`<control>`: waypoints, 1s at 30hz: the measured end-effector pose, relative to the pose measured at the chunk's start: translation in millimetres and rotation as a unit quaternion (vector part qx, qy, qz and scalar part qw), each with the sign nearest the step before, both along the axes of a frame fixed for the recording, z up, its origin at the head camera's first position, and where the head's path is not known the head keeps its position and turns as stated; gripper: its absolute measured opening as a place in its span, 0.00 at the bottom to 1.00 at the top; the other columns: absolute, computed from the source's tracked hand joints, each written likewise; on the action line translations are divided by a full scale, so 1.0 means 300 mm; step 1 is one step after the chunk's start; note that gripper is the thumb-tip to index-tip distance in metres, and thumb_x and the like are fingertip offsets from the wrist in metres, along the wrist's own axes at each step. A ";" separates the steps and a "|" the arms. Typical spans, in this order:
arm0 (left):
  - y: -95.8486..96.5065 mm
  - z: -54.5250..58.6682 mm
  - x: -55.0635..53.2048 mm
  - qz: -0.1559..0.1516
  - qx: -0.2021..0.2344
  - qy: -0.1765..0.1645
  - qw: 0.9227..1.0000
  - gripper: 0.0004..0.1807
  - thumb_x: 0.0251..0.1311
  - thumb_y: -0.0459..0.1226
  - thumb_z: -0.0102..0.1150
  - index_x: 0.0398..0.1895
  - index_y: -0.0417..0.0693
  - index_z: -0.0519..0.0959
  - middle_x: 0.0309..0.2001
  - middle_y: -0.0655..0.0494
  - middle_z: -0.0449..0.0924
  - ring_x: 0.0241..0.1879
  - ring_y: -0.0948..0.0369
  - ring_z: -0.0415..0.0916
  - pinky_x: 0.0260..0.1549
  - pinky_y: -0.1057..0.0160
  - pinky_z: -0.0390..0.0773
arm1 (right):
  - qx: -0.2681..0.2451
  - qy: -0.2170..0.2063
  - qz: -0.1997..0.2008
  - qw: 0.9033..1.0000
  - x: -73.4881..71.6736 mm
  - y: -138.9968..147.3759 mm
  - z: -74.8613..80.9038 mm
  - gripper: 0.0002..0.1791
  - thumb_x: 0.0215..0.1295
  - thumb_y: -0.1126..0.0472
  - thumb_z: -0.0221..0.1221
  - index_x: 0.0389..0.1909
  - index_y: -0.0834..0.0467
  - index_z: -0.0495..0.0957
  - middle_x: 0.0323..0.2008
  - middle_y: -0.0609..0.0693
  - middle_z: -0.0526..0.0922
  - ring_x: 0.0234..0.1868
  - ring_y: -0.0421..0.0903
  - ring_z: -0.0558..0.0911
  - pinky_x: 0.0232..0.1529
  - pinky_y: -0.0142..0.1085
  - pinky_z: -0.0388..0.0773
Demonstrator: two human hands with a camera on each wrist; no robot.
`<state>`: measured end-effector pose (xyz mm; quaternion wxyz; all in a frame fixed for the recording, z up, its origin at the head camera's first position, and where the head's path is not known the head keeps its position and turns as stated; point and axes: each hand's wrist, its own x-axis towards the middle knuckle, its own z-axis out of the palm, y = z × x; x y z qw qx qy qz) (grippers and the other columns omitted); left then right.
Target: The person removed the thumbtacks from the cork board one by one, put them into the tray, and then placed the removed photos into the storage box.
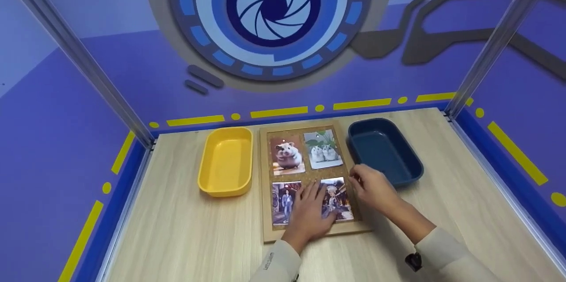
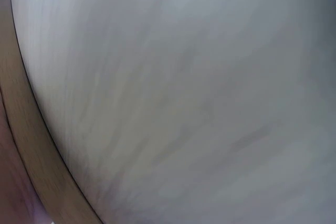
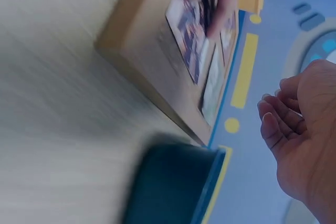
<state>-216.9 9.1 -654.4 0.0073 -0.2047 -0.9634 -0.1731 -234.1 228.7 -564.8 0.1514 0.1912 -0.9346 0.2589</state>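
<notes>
A wood-framed cork board [image 1: 266, 211] bears a photo of one hamster [image 1: 288, 156], a photo of two hamsters [image 1: 325, 149] and two photos of people in its lower half. My left hand [image 1: 309, 215] lies with spread fingers over the lower left photo [image 1: 282, 202] and lower right photo [image 1: 344, 196]. By the board's right edge is my right hand [image 1: 373, 189], its fingers curled in towards the thumb. In the right wrist view that hand [image 3: 310, 135] shows no visible object at its fingertips. Only the board's wooden edge [image 2: 31, 119] and some skin appear in the left wrist view.
Left of the board stands a yellow tray [image 1: 225, 162]. A dark blue tray [image 1: 384, 145] stands on its right, close behind the right hand. The pale wooden table [image 1: 185, 229] ends at a purple back wall [image 1: 132, 74] and side panels.
</notes>
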 end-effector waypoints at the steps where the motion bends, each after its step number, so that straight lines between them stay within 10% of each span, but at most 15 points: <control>1: 0.001 0.001 0.000 0.000 0.001 -0.001 1.000 0.47 0.72 0.69 0.47 0.84 0.53 0.61 0.87 0.50 0.53 0.87 0.50 0.52 0.85 0.40 0.51 | 0.000 -0.004 -0.002 1.000 0.005 -0.004 -0.011 0.07 0.66 0.70 0.69 0.37 0.57 0.82 0.33 0.50 0.84 0.34 0.42 0.83 0.34 0.39 0.84; 30: 0.003 0.008 0.005 0.004 -0.018 -0.014 1.000 0.50 0.72 0.74 0.37 0.86 0.56 0.57 0.89 0.54 0.48 0.88 0.53 0.47 0.86 0.42 0.49 | -0.067 -0.177 -0.077 0.979 0.099 -0.052 -0.204 0.32 0.56 0.59 0.80 0.59 0.65 0.81 0.50 0.56 0.79 0.46 0.48 0.80 0.53 0.48 0.81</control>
